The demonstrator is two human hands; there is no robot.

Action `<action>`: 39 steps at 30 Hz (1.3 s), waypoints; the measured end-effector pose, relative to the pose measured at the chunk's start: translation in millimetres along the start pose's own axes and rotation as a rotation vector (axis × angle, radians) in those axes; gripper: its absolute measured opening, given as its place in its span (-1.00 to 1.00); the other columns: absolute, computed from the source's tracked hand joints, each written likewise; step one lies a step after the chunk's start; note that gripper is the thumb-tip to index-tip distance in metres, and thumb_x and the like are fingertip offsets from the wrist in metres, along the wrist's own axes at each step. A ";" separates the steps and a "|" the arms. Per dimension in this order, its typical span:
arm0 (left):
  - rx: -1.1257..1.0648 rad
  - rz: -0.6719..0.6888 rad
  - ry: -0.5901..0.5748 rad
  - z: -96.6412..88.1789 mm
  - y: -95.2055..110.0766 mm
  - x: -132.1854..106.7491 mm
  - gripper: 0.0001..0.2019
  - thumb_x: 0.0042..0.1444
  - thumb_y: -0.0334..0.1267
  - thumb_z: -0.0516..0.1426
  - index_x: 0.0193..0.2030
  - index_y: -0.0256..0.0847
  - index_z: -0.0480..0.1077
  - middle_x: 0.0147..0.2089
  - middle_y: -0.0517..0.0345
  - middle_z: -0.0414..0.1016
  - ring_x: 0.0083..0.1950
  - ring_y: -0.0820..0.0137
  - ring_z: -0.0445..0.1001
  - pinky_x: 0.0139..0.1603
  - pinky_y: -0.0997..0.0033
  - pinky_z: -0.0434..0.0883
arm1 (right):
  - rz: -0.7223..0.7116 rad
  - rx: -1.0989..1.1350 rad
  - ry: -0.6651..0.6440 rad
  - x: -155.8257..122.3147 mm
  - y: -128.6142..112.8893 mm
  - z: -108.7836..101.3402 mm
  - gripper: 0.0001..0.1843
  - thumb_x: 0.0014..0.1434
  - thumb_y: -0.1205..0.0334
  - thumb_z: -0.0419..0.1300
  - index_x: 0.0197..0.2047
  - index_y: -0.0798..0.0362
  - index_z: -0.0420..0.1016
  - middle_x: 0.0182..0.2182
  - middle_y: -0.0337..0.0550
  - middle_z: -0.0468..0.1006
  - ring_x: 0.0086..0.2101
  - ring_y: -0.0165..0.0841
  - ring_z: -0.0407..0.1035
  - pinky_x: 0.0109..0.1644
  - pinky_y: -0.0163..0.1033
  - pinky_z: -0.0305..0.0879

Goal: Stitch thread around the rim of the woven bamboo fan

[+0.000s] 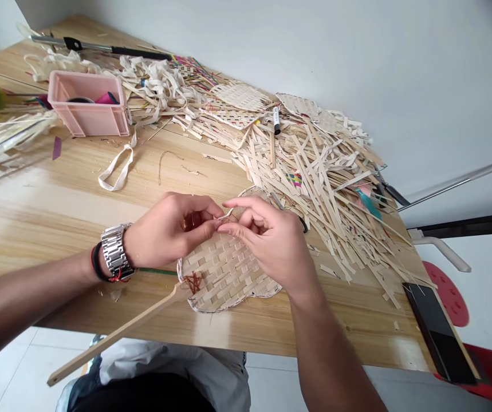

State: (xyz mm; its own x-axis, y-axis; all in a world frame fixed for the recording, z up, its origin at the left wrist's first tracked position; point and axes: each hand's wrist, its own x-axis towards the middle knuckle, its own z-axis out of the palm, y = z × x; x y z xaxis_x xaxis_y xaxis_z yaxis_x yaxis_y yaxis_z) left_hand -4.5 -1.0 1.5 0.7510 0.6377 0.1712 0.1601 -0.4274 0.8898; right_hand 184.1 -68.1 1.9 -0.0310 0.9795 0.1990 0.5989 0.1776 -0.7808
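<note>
A woven bamboo-strip fan (228, 272) lies flat on the table in front of me. Its edge is bound in white with dark stitches, and red-brown thread (193, 281) crosses where the wooden handle (117, 333) joins it. Above the far part of the fan, my left hand (177, 223) is closed in a pinch on a thin white strip (229, 213). My right hand (263, 234) pinches at the same spot, fingertips nearly touching the left ones. Fine brownish thread seems to lie between them; the fingers hide most of it. Scissors (276, 200) show partly behind my right hand.
A pink basket (89, 109) with spools stands back left, near a loop of white tape (119, 166). Loose bamboo strips (306, 171) cover the back right, with woven pieces (241, 96) and a marker (276, 120). A phone (439, 332) lies at the right edge.
</note>
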 end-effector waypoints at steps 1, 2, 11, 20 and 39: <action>-0.014 -0.021 -0.015 -0.1 -0.5 0.2 -0.82 0.23 -0.31 0.11 -0.20 -0.35 0.51 -0.40 0.11 0.52 -0.44 0.48 0.34 -0.42 0.48 0.29 | -0.010 -0.030 -0.010 0.1 0.1 -0.6 -0.70 0.15 0.10 0.35 -0.11 0.06 0.51 -0.59 -0.39 0.33 -0.58 -0.54 0.12 -0.45 -0.35 0.12; -0.027 -0.045 -0.032 -0.3 -1.1 0.4 -0.82 0.24 -0.30 0.11 -0.19 -0.34 0.52 -0.40 0.11 0.53 -0.43 0.48 0.35 -0.41 0.48 0.30 | -0.020 -0.055 -0.023 0.2 0.2 -1.0 -0.72 0.16 0.11 0.34 -0.12 0.07 0.50 -0.59 -0.40 0.32 -0.58 -0.55 0.12 -0.44 -0.36 0.12; -0.143 -0.170 -0.115 -1.5 -5.4 3.5 -0.78 0.24 -0.24 0.10 -0.14 -0.35 0.49 -0.33 0.05 0.55 -0.38 0.44 0.43 -0.38 0.45 0.34 | -0.095 -0.144 -0.087 -0.6 -1.9 -7.0 -0.69 0.13 0.20 0.37 -0.07 0.07 0.45 -0.55 -0.41 0.32 -0.55 -0.56 0.16 -0.41 -0.38 0.16; -0.170 -0.172 -0.034 -0.5 -7.2 4.6 -0.81 0.19 -0.31 0.16 -0.08 -0.34 0.36 -0.49 0.28 0.32 -0.52 0.52 0.23 -0.55 0.51 0.20 | -0.168 -0.043 -0.011 -4.7 -10.6 -13.0 -0.80 0.30 0.34 0.14 -0.02 0.09 0.47 -0.41 -0.28 0.46 -0.44 -0.49 0.32 -0.36 -0.32 0.23; -0.099 -0.182 -0.045 -0.9 -7.6 5.6 -0.78 0.20 -0.31 0.13 -0.06 -0.37 0.44 -0.50 0.25 0.31 -0.53 0.54 0.19 -0.55 0.51 0.17 | -0.061 -0.245 -0.080 -2.0 -4.5 -14.3 -0.72 0.34 0.26 0.09 0.07 0.05 0.50 -0.65 -0.43 0.01 -0.61 -0.51 -0.08 -0.48 -0.30 -0.06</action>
State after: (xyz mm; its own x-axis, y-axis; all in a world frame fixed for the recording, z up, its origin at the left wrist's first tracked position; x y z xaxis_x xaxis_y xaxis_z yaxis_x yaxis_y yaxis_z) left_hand -2.0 6.4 -3.9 0.7436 0.6685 -0.0135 0.2335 -0.2408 0.9421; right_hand 193.0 -72.2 13.4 -0.1307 0.9737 0.1865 0.7696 0.2182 -0.6001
